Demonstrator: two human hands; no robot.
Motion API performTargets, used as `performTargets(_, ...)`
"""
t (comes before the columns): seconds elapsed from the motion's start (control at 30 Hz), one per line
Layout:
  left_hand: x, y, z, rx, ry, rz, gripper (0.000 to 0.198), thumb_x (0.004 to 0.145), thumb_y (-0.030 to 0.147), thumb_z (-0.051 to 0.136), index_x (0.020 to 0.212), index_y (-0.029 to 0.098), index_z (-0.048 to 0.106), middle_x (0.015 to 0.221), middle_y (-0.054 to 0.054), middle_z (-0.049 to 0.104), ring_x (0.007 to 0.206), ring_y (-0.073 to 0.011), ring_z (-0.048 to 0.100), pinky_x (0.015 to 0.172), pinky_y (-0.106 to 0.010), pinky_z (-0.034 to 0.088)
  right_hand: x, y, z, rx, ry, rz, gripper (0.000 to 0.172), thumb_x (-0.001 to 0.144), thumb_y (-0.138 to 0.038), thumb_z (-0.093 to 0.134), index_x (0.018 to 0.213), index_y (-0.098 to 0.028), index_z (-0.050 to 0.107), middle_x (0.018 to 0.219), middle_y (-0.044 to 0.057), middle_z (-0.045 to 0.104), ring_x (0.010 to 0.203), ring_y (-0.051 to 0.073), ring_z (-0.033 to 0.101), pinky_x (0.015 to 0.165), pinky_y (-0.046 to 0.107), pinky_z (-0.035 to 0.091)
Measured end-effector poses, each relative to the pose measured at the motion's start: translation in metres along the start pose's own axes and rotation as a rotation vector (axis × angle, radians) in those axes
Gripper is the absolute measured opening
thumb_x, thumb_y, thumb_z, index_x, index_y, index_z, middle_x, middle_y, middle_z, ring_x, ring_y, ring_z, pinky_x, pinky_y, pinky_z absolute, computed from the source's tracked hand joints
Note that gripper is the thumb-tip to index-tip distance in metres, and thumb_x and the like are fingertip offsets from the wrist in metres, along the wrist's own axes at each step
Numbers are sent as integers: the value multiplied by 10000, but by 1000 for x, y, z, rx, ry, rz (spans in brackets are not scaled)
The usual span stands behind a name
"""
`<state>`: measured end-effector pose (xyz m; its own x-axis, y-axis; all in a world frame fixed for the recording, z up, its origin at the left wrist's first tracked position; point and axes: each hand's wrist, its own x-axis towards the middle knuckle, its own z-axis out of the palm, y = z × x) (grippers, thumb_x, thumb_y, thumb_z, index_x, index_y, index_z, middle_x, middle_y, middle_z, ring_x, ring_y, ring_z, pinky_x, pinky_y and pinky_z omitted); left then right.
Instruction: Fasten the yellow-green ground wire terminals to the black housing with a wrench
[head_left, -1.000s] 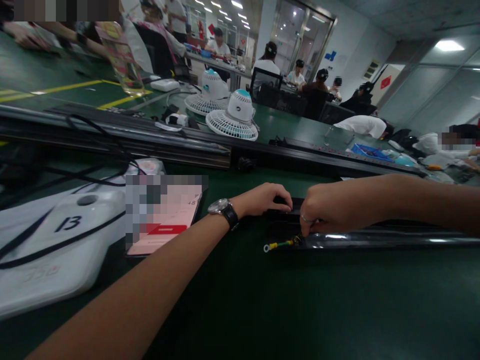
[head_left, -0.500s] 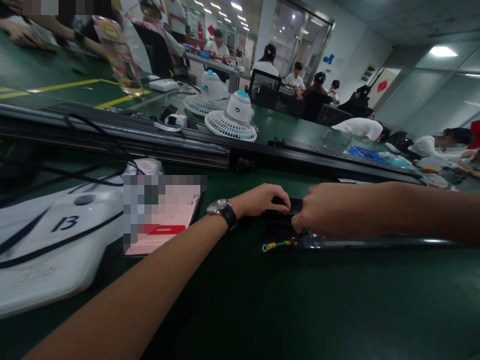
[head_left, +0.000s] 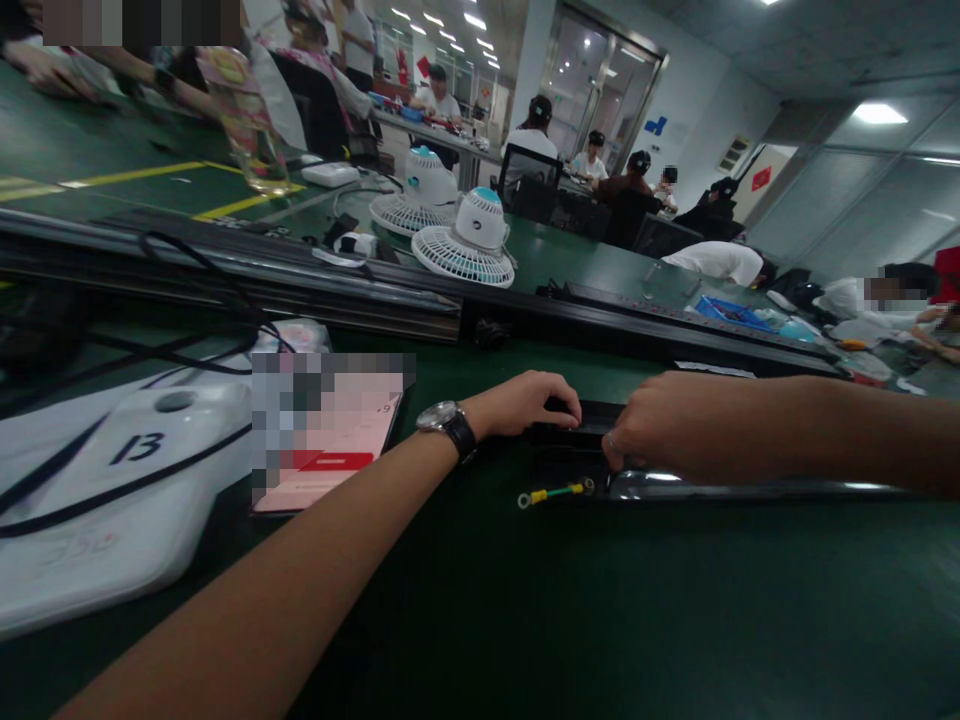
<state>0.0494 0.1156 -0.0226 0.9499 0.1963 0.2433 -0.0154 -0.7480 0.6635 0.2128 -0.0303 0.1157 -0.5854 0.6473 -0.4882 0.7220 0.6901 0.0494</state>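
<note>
A long black housing [head_left: 570, 466] with a glossy lower edge lies across the dark green table. My left hand [head_left: 536, 402], with a watch on its wrist, curls its fingers on the left end of this housing. My right hand [head_left: 652, 425] is closed low over the housing, just right of the left hand; its fingertips are mostly hidden, and so is anything between them. A short green-yellow wire [head_left: 559, 492] with ring terminals sticks out at the housing's near left side, its left ring hanging beyond the edge.
A phone [head_left: 349, 425] and a white plastic board marked 13 [head_left: 142, 450] lie left, with black cords across. Behind run dark metal rails [head_left: 337, 290], two white fans [head_left: 469, 240] and a clear cup [head_left: 251, 140]. A blue tray [head_left: 731, 312] stands far right. Several people sit beyond.
My right hand has shifted slightly right, away from the wire, whose right end now shows. The wire's left ring sits a little lower and further left. My left hand stays in place.
</note>
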Motion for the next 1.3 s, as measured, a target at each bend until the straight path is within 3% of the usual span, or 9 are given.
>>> performTargets(0.17, -1, -5, 1, 27, 0, -2, 121, 889, 281, 715, 1001, 245, 745, 1050, -23, 674, 985, -187, 623, 852, -290, 448, -5, 1, 8, 27, 22, 43, 250, 865, -83, 610, 952, -263, 759, 722, 0, 705, 586, 163, 628, 508, 276, 313)
performTargets(0.47, 3, -6, 4, 82, -5, 1, 66, 864, 230, 741, 929, 225, 750, 1005, -29, 666, 962, -186, 619, 845, -284, 443, -15, -12, 14, 130, 75, 114, 220, 890, -134, 575, 952, -237, 760, 775, 39, 744, 675, 198, 685, 610, 305, 417)
performTargets(0.63, 3, -2, 0, 79, -29, 3, 197, 852, 171, 724, 1036, 238, 739, 1055, -35, 663, 978, -187, 615, 849, -284, 446, -13, -11, 13, 156, 93, 64, 188, 898, -201, 589, 944, -223, 771, 772, 39, 741, 675, 197, 673, 612, 304, 410)
performTargets(0.83, 2, -2, -3, 66, -55, -11, 344, 823, 52, 663, 1086, 263, 733, 1084, -17, 663, 1018, -184, 606, 889, -287, 439, -6, -14, 13, 121, 129, 120, 185, 894, -199, 575, 816, -179, 741, 703, 39, 702, 631, 176, 632, 554, 277, 366)
performTargets(1.07, 1, -2, -4, 63, -51, -10, 303, 865, 83, 634, 1085, 265, 736, 1107, -20, 667, 1030, -186, 610, 913, -297, 436, -3, -22, 13, 66, 175, 165, 123, 882, -222, 602, 805, -171, 683, 677, 27, 670, 551, 147, 569, 488, 253, 305)
performTargets(1.3, 1, 0, -3, 70, -52, -3, 182, 872, 212, 731, 1051, 243, 743, 1089, -38, 670, 1024, -197, 612, 891, -295, 442, -2, -25, 17, 27, 243, 131, 72, 861, -203, 623, 814, -172, 667, 670, 21, 659, 536, 140, 549, 484, 257, 279)
